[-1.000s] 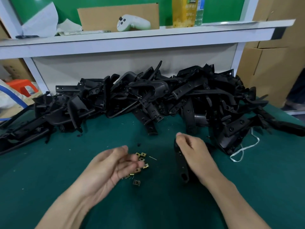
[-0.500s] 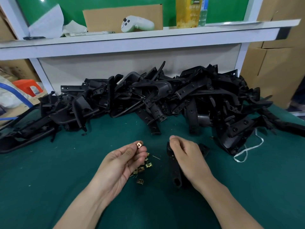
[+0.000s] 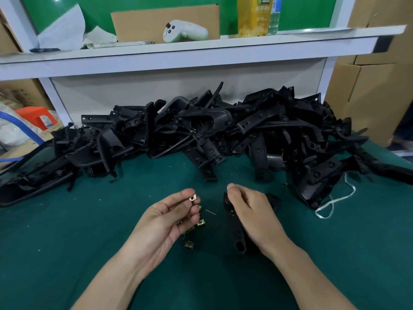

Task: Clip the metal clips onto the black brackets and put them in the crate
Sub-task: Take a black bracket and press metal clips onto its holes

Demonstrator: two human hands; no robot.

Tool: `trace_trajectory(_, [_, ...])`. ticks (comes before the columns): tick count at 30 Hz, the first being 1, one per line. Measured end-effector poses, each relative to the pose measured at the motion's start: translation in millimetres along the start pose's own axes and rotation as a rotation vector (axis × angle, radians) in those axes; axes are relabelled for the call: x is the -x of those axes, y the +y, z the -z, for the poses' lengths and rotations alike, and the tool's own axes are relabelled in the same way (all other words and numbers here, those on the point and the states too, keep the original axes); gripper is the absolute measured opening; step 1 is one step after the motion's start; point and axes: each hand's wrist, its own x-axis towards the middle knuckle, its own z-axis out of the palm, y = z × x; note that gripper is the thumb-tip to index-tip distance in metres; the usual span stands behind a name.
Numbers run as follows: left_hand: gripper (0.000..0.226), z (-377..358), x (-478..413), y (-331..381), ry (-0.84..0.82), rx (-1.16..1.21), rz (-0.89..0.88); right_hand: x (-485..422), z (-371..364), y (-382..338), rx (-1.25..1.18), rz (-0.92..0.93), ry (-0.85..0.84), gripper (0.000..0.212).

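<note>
Green matting [image 3: 67, 242] below, left hand [image 3: 165, 218] fingers [image 3: 177, 198] pinch a metal clip [image 3: 192, 198]; right hand [image 3: 252, 211] fingers [image 3: 234, 189] grip a black bracket [image 3: 234, 231].

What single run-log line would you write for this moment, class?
stage: clip in hand, not yet fitted | left hand: pinches metal clip | right hand: grips black bracket | spare clips: on green mat | crate: unseen

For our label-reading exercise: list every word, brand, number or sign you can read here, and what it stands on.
Yellow drink container on the white shelf: printed characters, too blurred to read.
Blue-labelled bottle beside it: print too small to read.
No other text is visible.
</note>
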Motion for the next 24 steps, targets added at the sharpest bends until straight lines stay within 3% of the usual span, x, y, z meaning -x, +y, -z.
trace_trajectory(24, [0.023, 3.2, -0.1, 1.4, 0.030, 0.157, 0.048, 1.8, 1.9, -3.6, -0.012, 0.010, -0.029, 0.044])
